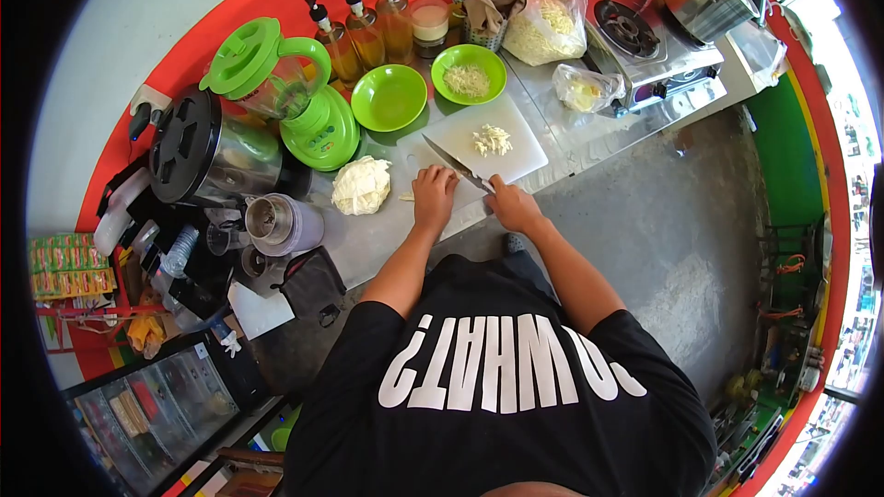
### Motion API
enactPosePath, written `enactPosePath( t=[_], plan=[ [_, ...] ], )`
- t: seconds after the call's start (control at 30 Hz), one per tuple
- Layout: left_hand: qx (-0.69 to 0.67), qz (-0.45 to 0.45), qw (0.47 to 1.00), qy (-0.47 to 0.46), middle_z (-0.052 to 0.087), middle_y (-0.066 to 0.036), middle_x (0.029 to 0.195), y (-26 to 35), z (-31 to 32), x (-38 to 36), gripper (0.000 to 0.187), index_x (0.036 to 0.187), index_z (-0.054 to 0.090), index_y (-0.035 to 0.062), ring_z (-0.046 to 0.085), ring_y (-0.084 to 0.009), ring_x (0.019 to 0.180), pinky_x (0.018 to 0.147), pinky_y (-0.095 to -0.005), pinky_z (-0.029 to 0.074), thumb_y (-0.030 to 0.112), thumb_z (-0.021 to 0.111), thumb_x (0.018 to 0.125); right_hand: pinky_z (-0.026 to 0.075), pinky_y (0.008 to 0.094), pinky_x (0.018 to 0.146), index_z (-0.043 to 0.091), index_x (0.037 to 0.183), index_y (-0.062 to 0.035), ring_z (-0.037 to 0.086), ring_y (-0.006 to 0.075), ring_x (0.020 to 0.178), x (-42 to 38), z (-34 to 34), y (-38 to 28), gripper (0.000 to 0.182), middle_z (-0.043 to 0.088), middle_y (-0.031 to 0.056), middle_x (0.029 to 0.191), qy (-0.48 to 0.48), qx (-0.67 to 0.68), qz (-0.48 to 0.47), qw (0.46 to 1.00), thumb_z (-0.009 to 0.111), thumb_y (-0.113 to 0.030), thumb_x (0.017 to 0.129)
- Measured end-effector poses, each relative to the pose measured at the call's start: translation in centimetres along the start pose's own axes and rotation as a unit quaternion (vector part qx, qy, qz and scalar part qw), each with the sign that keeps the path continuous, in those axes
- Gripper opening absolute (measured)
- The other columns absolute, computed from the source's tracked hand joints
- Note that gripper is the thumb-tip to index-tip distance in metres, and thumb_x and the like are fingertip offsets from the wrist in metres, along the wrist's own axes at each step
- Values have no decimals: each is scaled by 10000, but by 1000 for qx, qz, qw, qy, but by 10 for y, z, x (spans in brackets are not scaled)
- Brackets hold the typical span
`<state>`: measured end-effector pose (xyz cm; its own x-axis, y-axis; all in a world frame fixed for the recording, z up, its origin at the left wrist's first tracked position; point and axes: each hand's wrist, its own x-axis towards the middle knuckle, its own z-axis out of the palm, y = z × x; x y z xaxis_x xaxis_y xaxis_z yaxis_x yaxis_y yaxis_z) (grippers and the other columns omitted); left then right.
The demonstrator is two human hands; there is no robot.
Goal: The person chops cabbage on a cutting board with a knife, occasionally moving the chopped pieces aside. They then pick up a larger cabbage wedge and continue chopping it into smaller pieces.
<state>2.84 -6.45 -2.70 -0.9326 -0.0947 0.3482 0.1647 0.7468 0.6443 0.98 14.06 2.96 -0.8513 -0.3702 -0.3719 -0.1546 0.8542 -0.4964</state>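
Observation:
My right hand (514, 204) is wrapped round the handle of a knife (449, 157), whose blade slants up and left over the white cutting board (523, 133). Beside the blade, my left hand (435, 193) rests at the board's near edge with its fingers curled down; what lies under them is hidden. A small pale strip (406, 195) shows just left of that hand. On the board, beyond the knife, sits a small pile of cut cabbage (492, 139). A pale cabbage head (362, 186) lies on the counter to the left.
Behind the board stand a green bowl (389, 98) and another green bowl (448, 63) with shreds inside. A green blender (318, 124) and pump bottles (364, 32) are at the left back. A bag of shreds (550, 28) and a gas stove (663, 55) are at the right.

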Motion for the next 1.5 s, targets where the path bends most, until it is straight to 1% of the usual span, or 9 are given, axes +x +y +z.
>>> enactPosePath(
  t=[0.3, 0.4, 0.57, 0.63, 0.87, 1.0, 1.2, 1.3, 1.5],
  plan=[
    [-9, -2, 1000, 0, 628, -28, 1036, -8, 2, -4, 103, 977, 683, 131, 577, -282, 1050, 887, -437, 416, 187, 727, 903, 488, 595, 832, 526, 1222, -49, 647, 515, 969, -4, -5, 32, 341, 697, 303, 986, 81, 62, 17, 995, 597, -291, 993],
    [1, -7, 1000, 6, 628, -30, 1043, -6, 2, -6, 107, 989, 685, 133, 578, -279, 1052, 889, -434, 417, 192, 723, 908, 484, 604, 821, 508, 1237, -49, 645, 527, 939, 0, -4, 27, 352, 698, 304, 955, 95, 68, -26, 993, 594, -295, 1001],
    [0, -26, 999, 28, 651, -40, 1035, 1, -1, -2, 112, 997, 687, 119, 591, -295, 1025, 887, -435, 420, 171, 719, 903, 483, 615, 799, 466, 1244, -61, 647, 532, 905, 6, -9, 21, 354, 696, 302, 924, 20, 53, -70, 996, 576, -313, 1020],
    [-8, -28, 999, 33, 665, -49, 1030, 6, -4, 1, 108, 992, 687, 106, 598, -309, 1009, 886, -437, 421, 155, 715, 900, 496, 612, 789, 473, 1226, -71, 659, 523, 897, 5, -15, 22, 330, 704, 289, 929, 0, -12, -100, 995, 571, -310, 1019],
    [39, -91, 994, 51, 664, -36, 1017, 34, 24, 7, 137, 1000, 674, 112, 595, -306, 1031, 896, -445, 428, 121, 719, 871, 524, 597, 813, 504, 1199, -37, 682, 504, 890, 19, -48, 56, 340, 706, 299, 926, -14, -71, -92, 993, 559, -317, 1015],
    [33, -79, 995, 48, 661, -68, 1011, 54, 44, 13, 122, 986, 674, 87, 590, -332, 1024, 903, -461, 430, 101, 714, 872, 524, 601, 821, 524, 1181, -23, 682, 509, 878, 23, -57, 66, 346, 705, 302, 899, 3, -67, -110, 992, 550, -326, 1016],
    [69, -117, 980, 148, 641, -118, 1051, 49, 51, 3, 191, 1074, 638, 73, 572, -369, 1028, 911, -484, 429, 63, 695, 892, 517, 612, 802, 524, 1192, -28, 677, 515, 864, 1, -64, 61, 355, 707, 296, 896, -52, -37, -149, 987, 536, -343, 1028],
    [77, -154, 974, 147, 617, -110, 1129, 47, 50, -2, 215, 1124, 606, 88, 548, -365, 1077, 947, -492, 412, 48, 669, 922, 516, 616, 792, 524, 1196, -33, 677, 514, 858, 0, -60, 70, 356, 705, 292, 898, -86, -46, -172, 980, 530, -350, 1034],
    [78, -167, 968, 169, 619, -111, 1113, 48, 53, -2, 221, 1127, 606, 88, 545, -368, 1059, 945, -495, 412, 30, 663, 922, 522, 610, 790, 542, 1183, -33, 680, 511, 853, 17, -63, 92, 356, 702, 290, 899, -81, -85, -169, 979, 544, -352, 1026]
  ],
)
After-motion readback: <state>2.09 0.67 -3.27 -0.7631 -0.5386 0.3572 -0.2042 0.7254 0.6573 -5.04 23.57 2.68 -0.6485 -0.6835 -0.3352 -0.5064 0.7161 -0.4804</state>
